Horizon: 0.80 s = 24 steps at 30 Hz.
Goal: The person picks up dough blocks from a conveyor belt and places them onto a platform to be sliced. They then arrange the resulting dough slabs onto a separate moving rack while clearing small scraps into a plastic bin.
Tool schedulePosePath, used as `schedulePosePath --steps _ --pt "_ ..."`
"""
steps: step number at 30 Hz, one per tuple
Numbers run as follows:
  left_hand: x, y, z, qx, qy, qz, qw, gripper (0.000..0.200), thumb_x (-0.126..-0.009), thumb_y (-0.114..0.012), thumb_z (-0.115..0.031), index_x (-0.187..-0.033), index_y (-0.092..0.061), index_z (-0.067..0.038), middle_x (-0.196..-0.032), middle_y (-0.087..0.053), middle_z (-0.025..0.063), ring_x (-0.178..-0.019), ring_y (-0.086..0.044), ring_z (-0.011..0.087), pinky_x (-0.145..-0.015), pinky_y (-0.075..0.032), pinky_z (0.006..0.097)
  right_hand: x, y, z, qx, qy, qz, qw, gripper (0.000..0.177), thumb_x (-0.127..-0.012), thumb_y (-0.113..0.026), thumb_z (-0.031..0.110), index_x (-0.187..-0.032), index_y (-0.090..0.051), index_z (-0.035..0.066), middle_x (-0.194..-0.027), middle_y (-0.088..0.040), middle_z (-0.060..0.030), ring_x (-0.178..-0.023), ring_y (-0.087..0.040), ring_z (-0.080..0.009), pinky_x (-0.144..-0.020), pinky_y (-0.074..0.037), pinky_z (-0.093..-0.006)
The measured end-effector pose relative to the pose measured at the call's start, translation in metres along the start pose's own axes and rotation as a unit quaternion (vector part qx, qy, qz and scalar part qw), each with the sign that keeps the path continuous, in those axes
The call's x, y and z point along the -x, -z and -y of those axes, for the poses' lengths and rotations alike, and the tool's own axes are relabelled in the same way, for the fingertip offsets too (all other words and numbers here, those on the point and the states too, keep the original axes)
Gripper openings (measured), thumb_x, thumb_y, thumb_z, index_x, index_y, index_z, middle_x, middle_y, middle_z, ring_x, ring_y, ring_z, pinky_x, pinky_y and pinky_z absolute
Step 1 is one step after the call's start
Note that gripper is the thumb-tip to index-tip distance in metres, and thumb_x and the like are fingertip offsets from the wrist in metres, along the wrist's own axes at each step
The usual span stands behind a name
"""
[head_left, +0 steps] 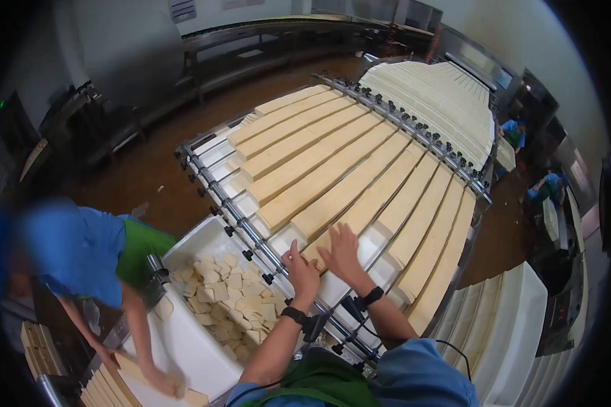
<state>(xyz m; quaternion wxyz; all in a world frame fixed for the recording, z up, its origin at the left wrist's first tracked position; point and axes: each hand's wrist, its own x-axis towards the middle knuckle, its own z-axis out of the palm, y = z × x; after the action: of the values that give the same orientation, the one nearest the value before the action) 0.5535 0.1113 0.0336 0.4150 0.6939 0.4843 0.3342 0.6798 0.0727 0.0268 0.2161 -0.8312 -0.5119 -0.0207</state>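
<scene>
Several long pale dough strips point(332, 169) lie side by side in white channels of a conveyor point(237, 203). My right hand point(343, 252) rests flat, fingers spread, on the near end of one strip. My left hand point(301, 270) sits just beside it on the conveyor's near edge, fingers partly curled; whether it grips anything I cannot tell. Both wrists wear black watches.
A white bin point(197, 339) of small cut dough pieces point(227, 298) stands at the lower left. A person in blue and green point(81, 251) bends over it, handling blocks. Stacked white trays point(509, 325) sit at the right. More strips point(434, 102) feed from behind. Two distant workers stand far right.
</scene>
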Motion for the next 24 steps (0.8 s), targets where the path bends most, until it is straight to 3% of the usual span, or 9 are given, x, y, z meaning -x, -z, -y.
schedulePosePath --steps 5,8,11,13,15,16,19,22,24 --pt "-0.003 -0.007 0.028 0.049 -0.062 -0.005 0.997 0.080 -0.075 -0.062 0.009 -0.148 -0.036 -0.011 -0.120 -0.042 0.0209 -0.110 -0.050 0.0367 -0.095 -0.044 0.0414 0.013 -0.014 -0.004 -0.033 0.055 0.076 0.995 0.086 -0.086 -0.067 0.045 -0.151 -0.029 0.005 -0.155 -0.021 -0.0265 -0.145 -0.016 -0.0434 -0.113 -0.011 -0.0649" --pt "-0.001 0.014 0.006 0.042 0.000 0.023 0.999 0.076 -0.076 -0.059 0.009 -0.146 -0.039 -0.011 -0.118 -0.044 0.0211 -0.106 -0.052 0.0387 -0.095 -0.045 0.0418 0.010 -0.010 -0.005 -0.009 0.065 0.086 0.994 0.085 -0.085 -0.069 0.040 -0.151 -0.029 0.004 -0.155 -0.022 -0.0269 -0.145 -0.017 -0.0445 -0.113 -0.013 -0.0654" --pt "0.012 0.037 0.000 0.049 0.014 -0.050 0.997 0.070 -0.077 -0.056 0.009 -0.143 -0.042 -0.011 -0.119 -0.046 0.0211 -0.109 -0.052 0.0408 -0.095 -0.046 0.0421 0.006 -0.009 -0.003 -0.003 0.053 0.078 0.996 0.084 -0.084 -0.070 0.039 -0.150 -0.030 0.004 -0.153 -0.024 -0.0286 -0.143 -0.019 -0.0462 -0.112 -0.015 -0.0657" --pt "0.032 0.071 0.010 0.111 -0.040 -0.100 0.988 0.067 -0.080 -0.058 0.007 -0.142 -0.042 -0.009 -0.122 -0.047 0.0204 -0.111 -0.053 0.0392 -0.097 -0.046 0.0417 0.009 0.006 0.018 0.065 0.040 0.074 0.994 0.084 -0.083 -0.071 0.037 -0.150 -0.031 0.005 -0.151 -0.026 -0.0295 -0.143 -0.019 -0.0467 -0.112 -0.015 -0.0650" --pt "0.056 0.128 0.022 0.153 -0.058 -0.109 0.980 0.059 -0.084 -0.061 0.002 -0.140 -0.044 -0.007 -0.130 -0.047 0.0195 -0.117 -0.053 0.0393 -0.099 -0.045 0.0407 0.016 0.024 0.062 0.085 0.060 0.067 0.992 0.082 -0.083 -0.072 0.034 -0.149 -0.032 0.005 -0.150 -0.029 -0.0295 -0.142 -0.020 -0.0467 -0.113 -0.016 -0.0633" --pt "0.066 0.150 0.038 0.100 -0.056 -0.115 0.987 0.059 -0.084 -0.061 0.001 -0.139 -0.044 -0.007 -0.131 -0.046 0.0194 -0.117 -0.053 0.0392 -0.100 -0.045 0.0409 0.020 0.032 0.088 0.071 0.087 0.063 0.992 0.080 -0.083 -0.072 0.032 -0.148 -0.034 0.005 -0.149 -0.031 -0.0290 -0.142 -0.020 -0.0465 -0.114 -0.016 -0.0620" --pt "0.112 0.226 0.083 -0.023 -0.023 -0.184 0.982 0.051 -0.085 -0.064 -0.005 -0.133 -0.049 -0.005 -0.130 -0.048 0.0191 -0.118 -0.052 0.0387 -0.100 -0.045 0.0413 0.041 0.030 0.179 0.040 0.259 0.042 0.964 0.068 -0.084 -0.071 0.025 -0.143 -0.041 0.004 -0.143 -0.039 -0.0266 -0.137 -0.029 -0.0452 -0.113 -0.022 -0.0586" --pt "0.175 0.307 0.136 -0.082 0.023 -0.341 0.936 0.043 -0.085 -0.064 -0.007 -0.127 -0.053 -0.003 -0.125 -0.053 0.0194 -0.116 -0.052 0.0381 -0.098 -0.045 0.0420 0.079 0.014 0.288 -0.122 0.394 0.188 0.891 0.063 -0.085 -0.070 0.024 -0.138 -0.046 0.000 -0.137 -0.046 -0.0257 -0.132 -0.036 -0.0433 -0.111 -0.026 -0.0566" --pt "0.231 0.356 0.175 -0.117 0.102 -0.474 0.866 0.041 -0.085 -0.065 -0.009 -0.124 -0.056 -0.002 -0.124 -0.055 0.0179 -0.122 -0.048 0.0373 -0.102 -0.040 0.0469 0.111 -0.016 0.359 -0.180 0.470 0.285 0.816 0.056 -0.085 -0.070 0.023 -0.132 -0.052 -0.003 -0.133 -0.050 -0.0251 -0.127 -0.041 -0.0416 -0.109 -0.030 -0.0517"
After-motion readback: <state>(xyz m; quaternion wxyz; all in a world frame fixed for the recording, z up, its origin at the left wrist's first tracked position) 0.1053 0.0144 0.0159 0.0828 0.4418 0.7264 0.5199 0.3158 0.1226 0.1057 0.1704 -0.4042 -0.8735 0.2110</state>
